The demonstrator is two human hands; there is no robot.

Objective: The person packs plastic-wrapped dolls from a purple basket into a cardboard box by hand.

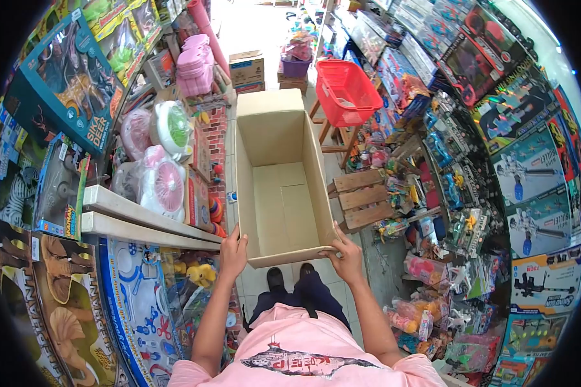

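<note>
An empty cardboard box (283, 211) is held out in front of my body, its open top facing me and its inner bottom in sight. My left hand (233, 251) grips the near left corner, with the fingers along the outer side. At the near right corner my right hand (345, 258) is closed on the rim, thumb and fingers bent over the edge. One flap (270, 103) stands folded out at the far end. The underside of the box is hidden from me.
A red plastic basket (348, 94) rests on a wooden stool (333, 148) beyond the box. Boxed toys (71, 77) crowd the left shelves, and more packaged toys (529, 174) line the right. A wooden crate (365, 197) stands close on the right; white beams (142, 222) jut out at left.
</note>
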